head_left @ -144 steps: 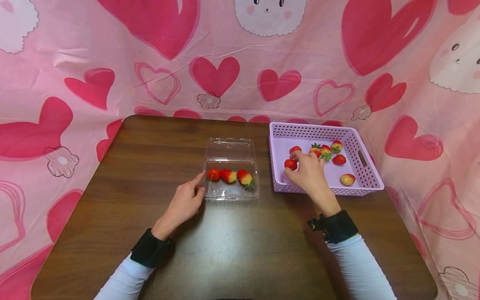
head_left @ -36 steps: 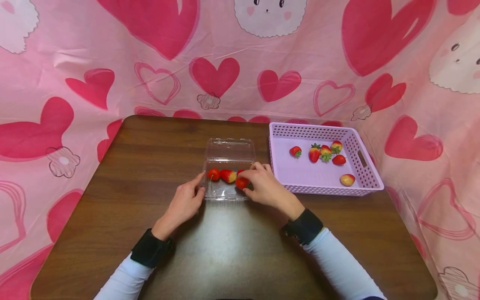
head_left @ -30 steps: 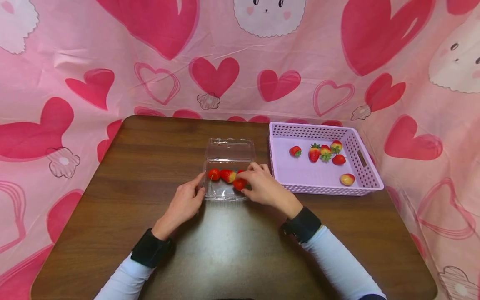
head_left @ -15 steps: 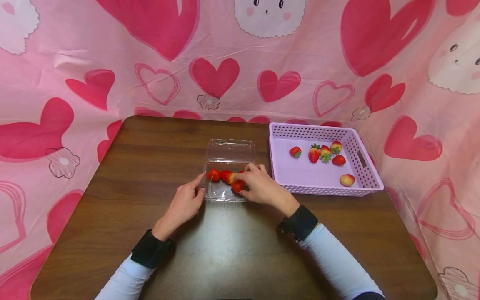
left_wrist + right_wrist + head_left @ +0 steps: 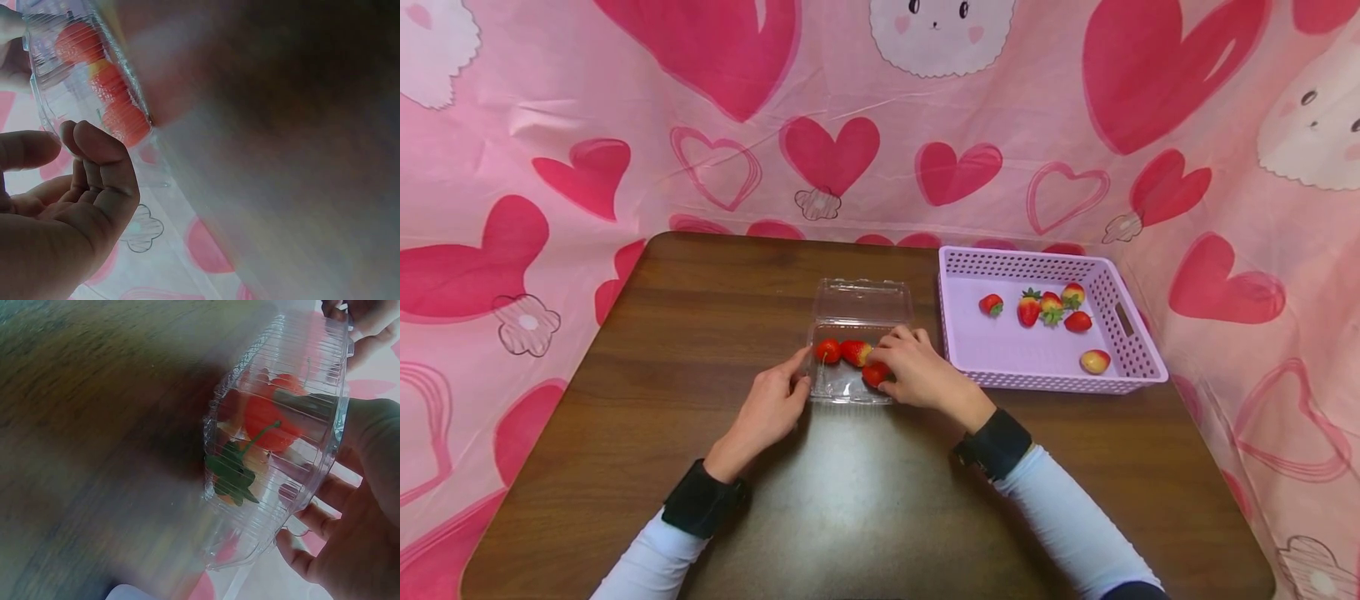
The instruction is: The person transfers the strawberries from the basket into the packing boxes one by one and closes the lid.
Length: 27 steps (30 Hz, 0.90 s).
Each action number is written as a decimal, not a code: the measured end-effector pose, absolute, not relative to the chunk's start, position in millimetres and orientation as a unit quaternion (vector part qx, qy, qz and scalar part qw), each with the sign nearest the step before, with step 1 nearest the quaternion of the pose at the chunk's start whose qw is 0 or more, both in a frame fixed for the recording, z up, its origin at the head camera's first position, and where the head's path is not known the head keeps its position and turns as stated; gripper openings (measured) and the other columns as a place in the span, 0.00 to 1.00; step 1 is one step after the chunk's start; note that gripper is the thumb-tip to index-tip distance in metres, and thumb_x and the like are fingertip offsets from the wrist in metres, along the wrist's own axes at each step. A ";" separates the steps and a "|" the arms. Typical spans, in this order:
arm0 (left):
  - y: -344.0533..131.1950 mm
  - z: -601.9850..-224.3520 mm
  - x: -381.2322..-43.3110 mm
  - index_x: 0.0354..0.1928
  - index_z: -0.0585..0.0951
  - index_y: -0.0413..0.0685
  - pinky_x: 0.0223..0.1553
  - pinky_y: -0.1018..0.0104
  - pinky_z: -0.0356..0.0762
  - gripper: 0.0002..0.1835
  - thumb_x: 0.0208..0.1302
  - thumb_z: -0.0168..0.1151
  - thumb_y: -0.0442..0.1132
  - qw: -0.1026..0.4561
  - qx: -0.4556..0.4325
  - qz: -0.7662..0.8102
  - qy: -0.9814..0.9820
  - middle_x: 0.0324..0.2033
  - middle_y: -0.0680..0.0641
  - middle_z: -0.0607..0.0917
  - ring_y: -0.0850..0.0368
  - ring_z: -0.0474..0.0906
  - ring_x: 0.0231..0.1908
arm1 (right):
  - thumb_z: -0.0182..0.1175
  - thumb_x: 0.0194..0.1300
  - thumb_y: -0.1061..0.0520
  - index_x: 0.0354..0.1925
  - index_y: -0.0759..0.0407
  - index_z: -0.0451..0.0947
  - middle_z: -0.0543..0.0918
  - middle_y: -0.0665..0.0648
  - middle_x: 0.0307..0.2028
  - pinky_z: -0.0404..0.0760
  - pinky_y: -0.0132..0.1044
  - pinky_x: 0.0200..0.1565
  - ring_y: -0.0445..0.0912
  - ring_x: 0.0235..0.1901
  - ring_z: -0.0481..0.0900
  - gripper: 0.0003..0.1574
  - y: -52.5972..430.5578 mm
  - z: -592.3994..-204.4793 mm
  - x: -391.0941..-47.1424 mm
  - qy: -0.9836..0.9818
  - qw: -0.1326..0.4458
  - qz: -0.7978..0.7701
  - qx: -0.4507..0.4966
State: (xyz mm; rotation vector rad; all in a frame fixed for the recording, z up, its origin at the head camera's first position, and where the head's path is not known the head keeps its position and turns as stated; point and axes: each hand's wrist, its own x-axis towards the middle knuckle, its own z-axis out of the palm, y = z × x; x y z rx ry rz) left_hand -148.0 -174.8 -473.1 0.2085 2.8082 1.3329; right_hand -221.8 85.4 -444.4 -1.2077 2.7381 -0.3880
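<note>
A clear plastic box [image 5: 832,389] lies on the brown table [image 5: 625,417], its lid [image 5: 861,305] swung back on the far side. Inside, at the left, sits a round red fruit [image 5: 828,351] with a thin stem. Beside it lies a strawberry [image 5: 853,352], its long axis running roughly left to right, red end to the left and yellow end to the right. Green leaves [image 5: 231,472] show through the box wall in the right wrist view. A lilac basket [image 5: 1045,382] to the right of the box holds six fruits, several leafy ones bunched near its middle and a yellow-and-red one [image 5: 1095,360] near its front right corner.

The right hand [image 5: 919,372] grasps a red fruit [image 5: 874,375] between thumb and fingers, inside the front right part of the box. Fingers cover part of this fruit, so which way it points cannot be told, nor whether it touches the floor of the box. The left hand [image 5: 769,402] is unclenched, its forefinger extended and touching the left side of the box.
</note>
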 end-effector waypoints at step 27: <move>-174.3 -474.5 -148.9 0.76 0.69 0.36 0.23 0.61 0.72 0.29 0.76 0.56 0.34 0.018 0.065 0.427 0.902 0.26 0.47 0.76 0.55 0.72 0.18 | 0.79 0.60 0.51 0.57 0.51 0.88 0.85 0.55 0.51 0.67 0.54 0.58 0.53 0.58 0.71 0.27 81.1 -444.6 -223.4 0.910 0.072 -0.120 -0.389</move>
